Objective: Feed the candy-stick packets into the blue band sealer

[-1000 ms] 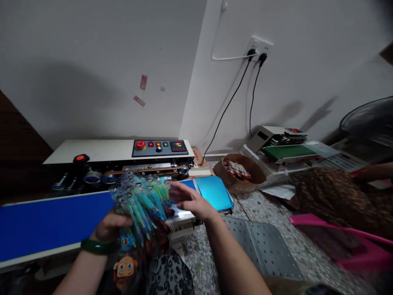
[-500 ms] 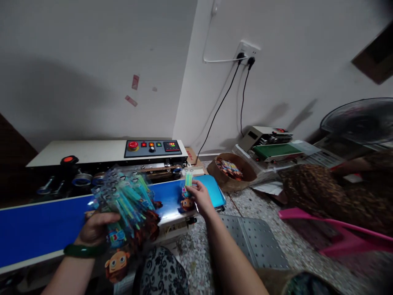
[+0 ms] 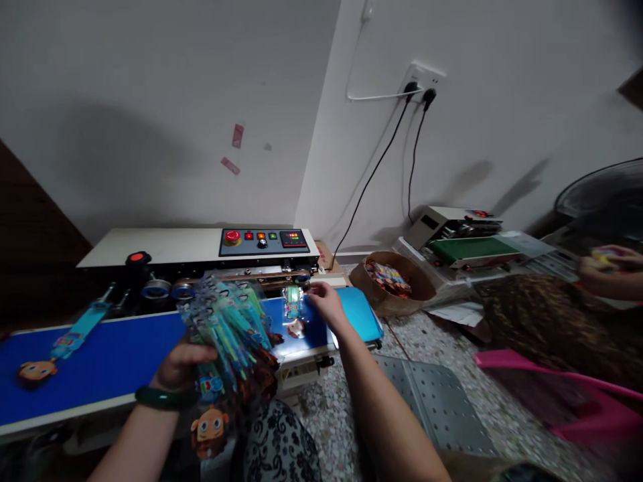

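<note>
My left hand (image 3: pixel 183 365) grips a thick fanned bunch of clear plastic packets (image 3: pixel 234 328) with blue-green contents and cartoon monkey heads at the bottom. One monkey head hangs below the bunch. A single packet (image 3: pixel 294 309) of the same kind lies flat on the blue conveyor belt (image 3: pixel 135 348), beneath the machine's edge. Just right of it, my right hand (image 3: pixel 329 308) hovers with fingers loosely bent, seemingly holding nothing. Another packet (image 3: pixel 65 341) lies farther along the belt at the left. The belt sealing machine (image 3: pixel 165 248) has a lit control panel.
A round brown container (image 3: pixel 362 288) with packets stands on the right. Beyond it sits a second machine with a green belt (image 3: pixel 475 249). A perforated metal plate (image 3: pixel 432 402), a pink plastic piece (image 3: pixel 507 368), and another person's hand (image 3: pixel 607 271) are also to the right.
My right hand has let go of a packet, which now lies on the belt farther left. Another packet has come into view at the left, and the view has shifted left.
</note>
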Motion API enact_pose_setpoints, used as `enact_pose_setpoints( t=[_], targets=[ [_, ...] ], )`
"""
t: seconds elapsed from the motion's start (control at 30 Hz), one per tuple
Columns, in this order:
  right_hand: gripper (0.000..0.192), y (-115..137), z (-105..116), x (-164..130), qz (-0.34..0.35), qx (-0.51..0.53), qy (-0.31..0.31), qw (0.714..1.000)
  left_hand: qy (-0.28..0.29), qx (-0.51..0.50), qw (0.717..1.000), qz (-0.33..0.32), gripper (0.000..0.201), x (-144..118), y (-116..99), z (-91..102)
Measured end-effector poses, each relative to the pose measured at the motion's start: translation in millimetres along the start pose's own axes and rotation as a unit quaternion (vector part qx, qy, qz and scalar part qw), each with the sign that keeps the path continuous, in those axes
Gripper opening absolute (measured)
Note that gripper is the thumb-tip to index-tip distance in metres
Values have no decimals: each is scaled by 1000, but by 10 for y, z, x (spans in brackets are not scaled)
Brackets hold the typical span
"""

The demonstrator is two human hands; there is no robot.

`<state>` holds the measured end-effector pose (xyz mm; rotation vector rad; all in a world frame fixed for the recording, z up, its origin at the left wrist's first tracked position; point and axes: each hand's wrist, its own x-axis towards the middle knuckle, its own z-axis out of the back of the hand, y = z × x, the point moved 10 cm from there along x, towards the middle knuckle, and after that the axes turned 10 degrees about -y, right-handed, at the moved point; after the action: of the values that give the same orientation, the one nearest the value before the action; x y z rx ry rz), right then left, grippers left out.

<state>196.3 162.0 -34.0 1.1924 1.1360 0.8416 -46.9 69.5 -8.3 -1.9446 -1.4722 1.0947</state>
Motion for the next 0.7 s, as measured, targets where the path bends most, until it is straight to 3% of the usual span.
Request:
enact_pose_setpoints(
  t=[0.03,0.07,0.13,0.2,0.3,0.4,0.53,0.7],
  targets=[
    [29,96,-110,-137,13,19,48,999,20,5,1000,3,25,-4,9,-42],
    [35,206,-304,-335,26,49,143,988,40,7,999,4,24,-11,12,-94],
    [45,377,-616,-785,34,84,304,948,66,6,998,5,30,-23,11,-187],
    [48,426,-771,-1062,25,74,356,931,78,13,997,8,37,-30,28,-255],
    [31,436,-857,-1138,47,49,318,946,74,29,997,13,36,-24,87,-285],
    [20,477,-803,-1063,88,72,235,965,40,24,999,11,36,4,122,-234],
    [24,411,-504,-914,85,141,113,980,-14,15,999,33,43,38,165,-136],
    [31,40,-13,-578,15,162,39,986,-58,40,997,26,49,35,125,15]
  ],
)
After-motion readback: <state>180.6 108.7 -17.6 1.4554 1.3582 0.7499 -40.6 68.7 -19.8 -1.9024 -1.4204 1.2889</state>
